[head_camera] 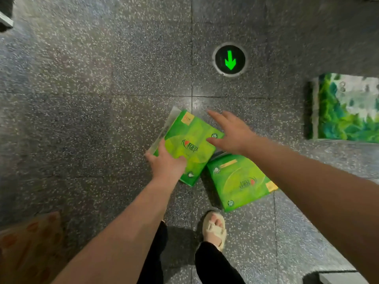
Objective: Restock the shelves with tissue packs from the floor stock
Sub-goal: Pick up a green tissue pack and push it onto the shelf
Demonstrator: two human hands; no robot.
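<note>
Dark speckled floor tiles lie under two flat, shiny green tissue packs, one lying by a sandal and the upper pack gripped at its near edge by the left hand, while the right hand reaches over it with fingers spread.

Green carton: cut off by right edge, print blurred.
Brown box: cut at left edge, blurred.
</note>
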